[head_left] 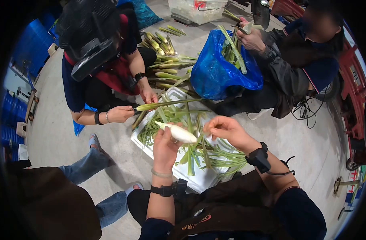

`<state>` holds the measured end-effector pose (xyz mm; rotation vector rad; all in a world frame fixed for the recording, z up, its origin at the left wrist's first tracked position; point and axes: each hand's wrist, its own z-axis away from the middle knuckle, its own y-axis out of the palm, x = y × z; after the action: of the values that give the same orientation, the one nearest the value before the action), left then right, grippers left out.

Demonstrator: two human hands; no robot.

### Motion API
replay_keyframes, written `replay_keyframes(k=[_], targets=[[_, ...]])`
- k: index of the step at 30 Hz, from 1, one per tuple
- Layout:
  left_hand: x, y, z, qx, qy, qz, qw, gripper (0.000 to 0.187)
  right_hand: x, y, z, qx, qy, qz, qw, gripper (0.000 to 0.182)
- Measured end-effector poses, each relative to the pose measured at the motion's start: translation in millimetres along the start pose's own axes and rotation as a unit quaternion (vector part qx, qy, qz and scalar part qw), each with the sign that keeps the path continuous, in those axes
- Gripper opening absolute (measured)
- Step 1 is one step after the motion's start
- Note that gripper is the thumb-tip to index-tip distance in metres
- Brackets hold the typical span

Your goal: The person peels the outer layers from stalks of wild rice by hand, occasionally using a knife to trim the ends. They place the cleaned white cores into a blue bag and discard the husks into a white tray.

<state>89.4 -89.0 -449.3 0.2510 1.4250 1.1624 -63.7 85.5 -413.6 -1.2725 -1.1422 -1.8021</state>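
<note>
My left hand (166,148) is closed round a peeled white water bamboo shoot (182,133), its thin tip pointing up and to the left. My right hand (227,130) is just right of the shoot's thick end, fingers curled in a pinch. A narrow strip of green husk (200,139) runs between the shoot's end and those fingertips. Under both hands, a white foam tray (183,176) holds long green leaves and peelings (221,155).
Across the tray, one person holds an unpeeled shoot (153,106). Another, at right, works beside a blue plastic bag (209,72) of stalks. Unpeeled shoots (167,66) lie on the floor. A white basket (199,11) stands behind, a red cart (353,96) at right.
</note>
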Motion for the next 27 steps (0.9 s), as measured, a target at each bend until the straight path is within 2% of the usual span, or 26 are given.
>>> replay_keyframes(k=[1, 3, 4, 5, 7, 8, 12, 14, 18, 20, 23, 27], targets=[[-2, 5, 3, 0.034, 0.000, -0.031, 0.999, 0.030, -3, 4, 0, -0.004, -0.001, -0.001, 1.000, 0.020], [7, 12, 5, 0.038, -0.015, -0.026, 0.999, 0.025, -19, 22, -3, -0.106, -0.085, 0.061, 0.989, 0.036], [13, 11, 5, 0.049, -0.001, -0.062, 0.997, 0.023, -30, 22, -5, -0.110, -0.100, 0.125, 0.981, 0.040], [18, 11, 5, 0.060, 0.012, -0.097, 0.993, 0.023, -30, 27, -4, -0.112, -0.100, 0.123, 0.981, 0.040], [22, 10, 5, 0.062, 0.011, -0.092, 0.994, 0.024, -26, 37, -1, -0.140, -0.137, 0.222, 0.955, 0.030], [22, 9, 5, 0.058, 0.007, -0.093, 0.994, 0.024, -24, 41, 0, -0.164, -0.140, 0.199, 0.956, 0.021], [20, 7, 4, 0.043, 0.005, -0.085, 0.995, 0.025, -26, 36, 0, -0.161, -0.175, 0.224, 0.945, 0.015], [20, 5, 4, 0.043, 0.004, -0.084, 0.996, 0.025, -20, 35, 0, -0.148, -0.145, 0.309, 0.928, 0.013], [17, 3, 4, 0.020, -0.002, -0.075, 0.997, 0.025, -23, 36, -2, -0.143, -0.107, 0.285, 0.942, 0.015], [13, 1, 4, 0.019, 0.005, -0.080, 0.997, 0.025, -23, 41, -4, -0.163, -0.149, 0.257, 0.941, 0.018], [13, 1, 2, 0.025, 0.010, -0.095, 0.995, 0.024, -18, 48, -7, -0.152, -0.176, 0.283, 0.930, 0.017], [16, 3, 3, 0.011, -0.001, -0.102, 0.995, 0.022, -33, 37, -6, -0.134, -0.144, 0.227, 0.954, 0.018]])
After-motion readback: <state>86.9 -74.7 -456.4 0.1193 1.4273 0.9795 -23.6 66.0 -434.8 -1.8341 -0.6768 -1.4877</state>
